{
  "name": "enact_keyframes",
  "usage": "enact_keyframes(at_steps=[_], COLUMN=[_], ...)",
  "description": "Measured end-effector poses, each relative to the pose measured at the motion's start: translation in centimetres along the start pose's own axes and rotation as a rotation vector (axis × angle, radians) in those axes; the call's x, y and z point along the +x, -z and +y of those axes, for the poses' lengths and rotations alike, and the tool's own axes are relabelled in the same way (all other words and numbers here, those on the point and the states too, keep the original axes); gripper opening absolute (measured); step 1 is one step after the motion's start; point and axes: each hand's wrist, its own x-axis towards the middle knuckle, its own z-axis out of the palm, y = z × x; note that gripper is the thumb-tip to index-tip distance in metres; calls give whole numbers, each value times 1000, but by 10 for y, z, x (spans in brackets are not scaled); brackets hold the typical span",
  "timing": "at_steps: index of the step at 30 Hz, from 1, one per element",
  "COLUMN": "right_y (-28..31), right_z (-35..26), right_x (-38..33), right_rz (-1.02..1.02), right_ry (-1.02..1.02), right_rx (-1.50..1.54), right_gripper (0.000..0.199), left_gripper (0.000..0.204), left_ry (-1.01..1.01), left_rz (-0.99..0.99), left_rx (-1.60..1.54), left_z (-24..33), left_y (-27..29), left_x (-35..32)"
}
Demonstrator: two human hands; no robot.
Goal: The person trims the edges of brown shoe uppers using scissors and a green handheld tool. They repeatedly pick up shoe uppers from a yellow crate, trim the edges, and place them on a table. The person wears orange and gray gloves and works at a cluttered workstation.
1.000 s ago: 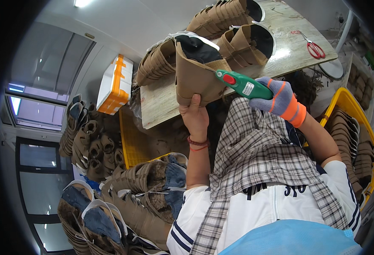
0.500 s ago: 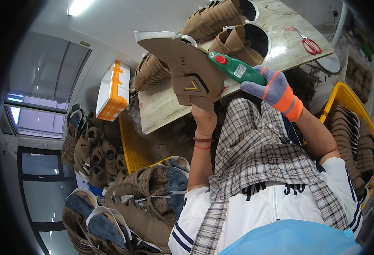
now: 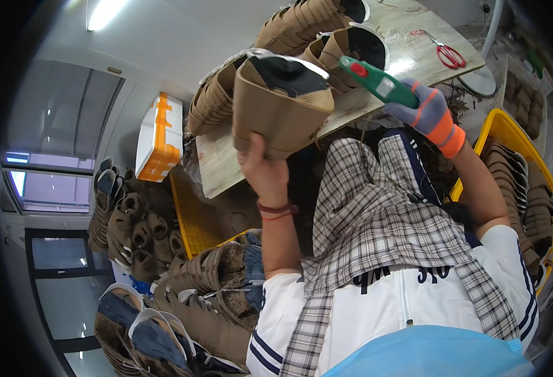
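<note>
The bare left hand (image 3: 264, 168) is clamped on the near edge of a brown shoe upper (image 3: 282, 114), with the thumb lying on its smooth side; the other fingers are hidden behind the piece. This upper is lifted in front of the far table (image 3: 216, 164), left of the middle of the scene. Its opening, with dark lining, faces to the far side, and its pale rim runs from left to right, the right end a little nearer. Which end is the toe, I cannot tell.

The right hand (image 3: 424, 112), in a grey and orange glove, is wrapped around the near end of a green tool (image 3: 382, 84) with a red button. The tool's long axis goes slantwise from near right to far left, and its narrow tip points to the far left, apart from the held upper.

On the table, one stack of uppers (image 3: 212, 103) stands left of the held piece. Red-handled scissors (image 3: 441, 47) lie to the right, their blades toward the far left.
</note>
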Motion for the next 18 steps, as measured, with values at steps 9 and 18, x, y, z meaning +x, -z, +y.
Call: enact_keyframes(at_steps=[9,18], right_y=[15,13], right_z=[7,16], right_x=[-16,-15], right_rz=[32,-21], right_ry=[494,504], right_rx=[-404,-427], right_gripper=[47,51], left_gripper=[29,27], left_ry=[413,500], left_rz=[146,114], left_rx=[-461,-531], left_z=[26,20], left_y=[47,57], left_x=[46,49])
